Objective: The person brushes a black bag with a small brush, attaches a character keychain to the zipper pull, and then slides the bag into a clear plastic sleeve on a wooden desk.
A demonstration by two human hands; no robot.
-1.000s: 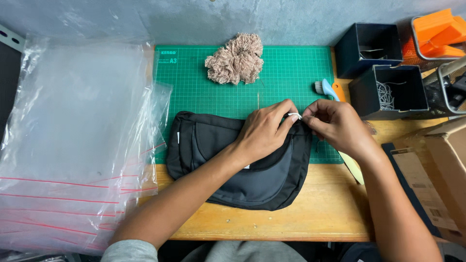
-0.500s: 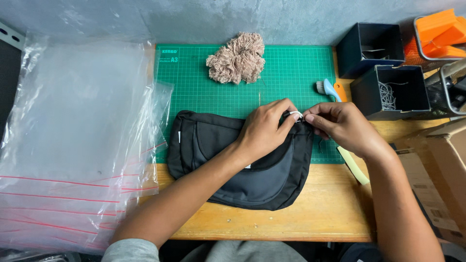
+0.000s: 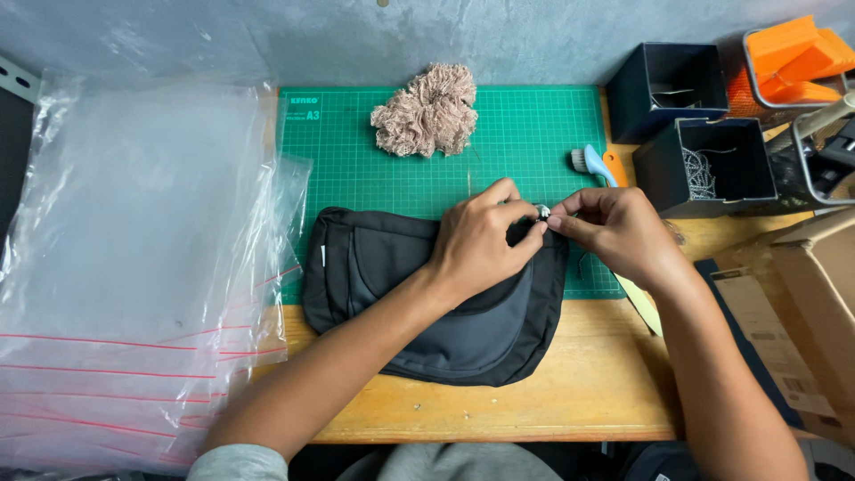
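Black bag [image 3: 427, 312], straddling green mat [image 3: 525, 134] edge: left hand [image 3: 481, 245] and right hand [image 3: 614, 232] pinching small metal piece [image 3: 542, 212] at top rim.

Workshop bench, cutting mat [image 3: 525, 134], parts bins [image 3: 712, 165]
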